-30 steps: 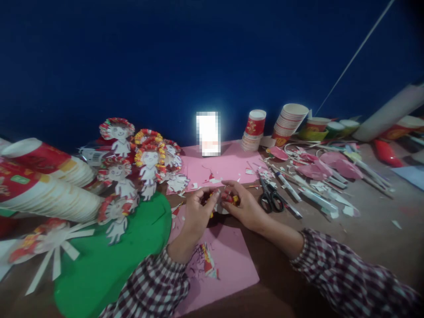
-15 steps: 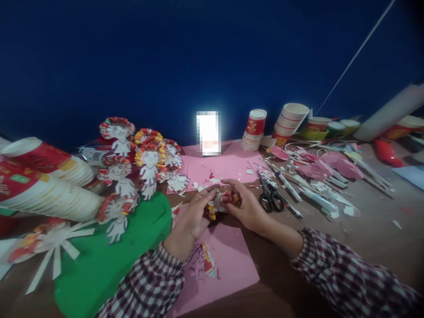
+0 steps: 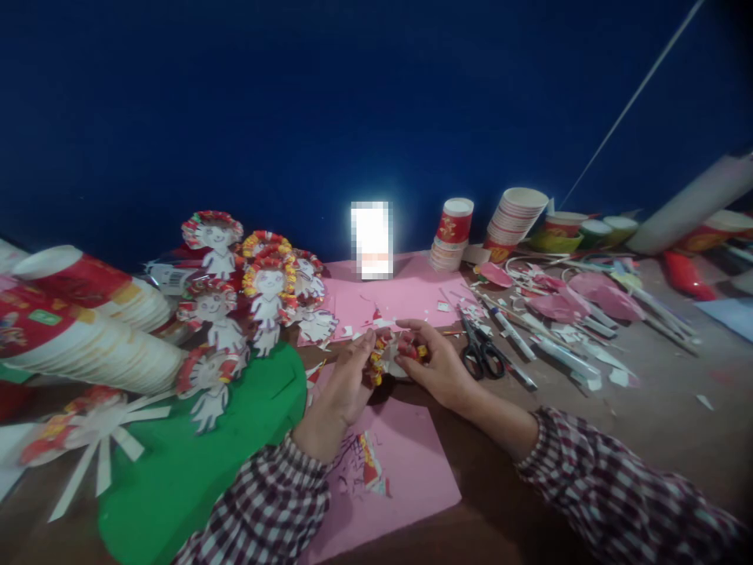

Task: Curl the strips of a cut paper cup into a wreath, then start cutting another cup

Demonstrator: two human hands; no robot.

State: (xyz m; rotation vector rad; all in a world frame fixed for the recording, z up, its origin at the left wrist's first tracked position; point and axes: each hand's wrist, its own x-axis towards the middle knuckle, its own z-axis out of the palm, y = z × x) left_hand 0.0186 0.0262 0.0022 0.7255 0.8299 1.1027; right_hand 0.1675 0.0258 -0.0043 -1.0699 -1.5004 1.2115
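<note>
Between my two hands is a small paper-cup craft (image 3: pixel 385 357) with a pale middle and curled red and yellow strips round it. My left hand (image 3: pixel 344 380) grips its left side, thumb at the top. On the right side, the fingers and thumb of my right hand (image 3: pixel 435 362) are closed on the red curls. My fingers hide part of the craft. Below it lies a pink sheet (image 3: pixel 412 479) with dark scribbles and a red-yellow scrap (image 3: pixel 370 463). Finished-looking paper dolls (image 3: pixel 269 294) with curled red and yellow hair stand to the left.
Black-handled scissors (image 3: pixel 482 357) and markers (image 3: pixel 514 333) lie right of my hands among paper scraps. Stacked paper cups (image 3: pixel 514 224) stand at the back right, more cups (image 3: pixel 118 353) lie left. A green sheet (image 3: pixel 176 471) and a strip-cut cup (image 3: pixel 111 416) are left. A bright pixelated screen (image 3: pixel 372 239) stands behind.
My fingers have shifted slightly on the craft, and its pale middle shows a little differently. The whole view has moved a little; the things on the table stay in place.
</note>
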